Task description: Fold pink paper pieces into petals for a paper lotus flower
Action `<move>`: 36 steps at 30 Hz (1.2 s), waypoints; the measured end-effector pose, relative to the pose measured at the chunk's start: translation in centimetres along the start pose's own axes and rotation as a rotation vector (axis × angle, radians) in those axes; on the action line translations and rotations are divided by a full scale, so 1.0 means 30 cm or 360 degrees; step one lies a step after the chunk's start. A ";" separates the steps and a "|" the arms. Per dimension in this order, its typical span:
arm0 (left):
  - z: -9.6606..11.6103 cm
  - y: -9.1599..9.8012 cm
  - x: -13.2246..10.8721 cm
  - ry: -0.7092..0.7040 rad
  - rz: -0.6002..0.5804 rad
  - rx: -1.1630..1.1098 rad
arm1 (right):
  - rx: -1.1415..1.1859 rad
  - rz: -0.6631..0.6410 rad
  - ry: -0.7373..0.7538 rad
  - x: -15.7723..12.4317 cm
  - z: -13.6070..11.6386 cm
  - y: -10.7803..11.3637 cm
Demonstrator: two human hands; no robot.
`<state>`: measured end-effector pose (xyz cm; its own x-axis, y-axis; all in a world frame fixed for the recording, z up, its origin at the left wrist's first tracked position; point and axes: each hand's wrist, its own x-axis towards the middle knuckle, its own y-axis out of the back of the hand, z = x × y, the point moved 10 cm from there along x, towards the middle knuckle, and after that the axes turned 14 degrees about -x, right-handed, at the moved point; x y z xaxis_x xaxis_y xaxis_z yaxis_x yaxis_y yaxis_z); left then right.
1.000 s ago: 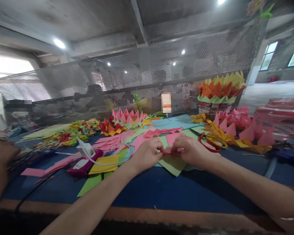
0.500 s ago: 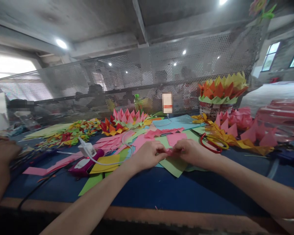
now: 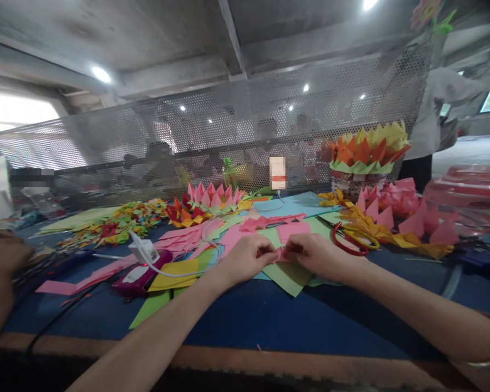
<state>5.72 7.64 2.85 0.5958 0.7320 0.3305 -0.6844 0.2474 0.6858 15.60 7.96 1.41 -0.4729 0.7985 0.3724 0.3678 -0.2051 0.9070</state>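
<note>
Well, at the left edge of the frame I see a co-worker's hand (image 3: 4, 258) over the blue counter (image 3: 237, 321), what it touches being hard to tell. Next, left of centre, a heap of bright paper scraps (image 3: 120, 220) lies behind a white charger (image 3: 144, 250) and a purple box (image 3: 141, 277), with yellow sheets (image 3: 173, 274) just beside the box. Behind them rise pink paper petals (image 3: 214, 196). Mid-frame, the person's left hand (image 3: 249, 256) and right hand (image 3: 316, 253) come close together, thumbs and fingers pinching a small pink piece of paper (image 3: 283, 253) between them; the fingers hide much of it. It sits above a pale green sheet (image 3: 292, 280). Just right of the right hand lie scissors with red and yellow handles (image 3: 354, 252). Farther right, tiered paper petals (image 3: 363, 149) top a woven basket (image 3: 361, 184), and a pinkish clear jar (image 3: 465, 198) stands near the right edge.
</note>
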 end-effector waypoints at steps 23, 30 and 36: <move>0.040 0.054 0.005 -0.0108 0.0185 -0.0420 | 0.0735 -0.0016 -0.0093 0.021 0.004 -0.001; 0.054 0.099 0.000 -0.0196 0.0358 -0.0268 | 0.0922 0.0059 -0.0285 0.018 0.034 0.034; 0.099 0.130 -0.012 -0.0301 0.0483 -0.0091 | 0.0916 -0.0108 -0.0513 -0.003 0.051 0.016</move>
<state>4.08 6.46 7.35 0.4251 0.6486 0.6313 -0.8614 0.0757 0.5023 17.06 8.65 1.52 -0.2796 0.9467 0.1598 0.7569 0.1149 0.6433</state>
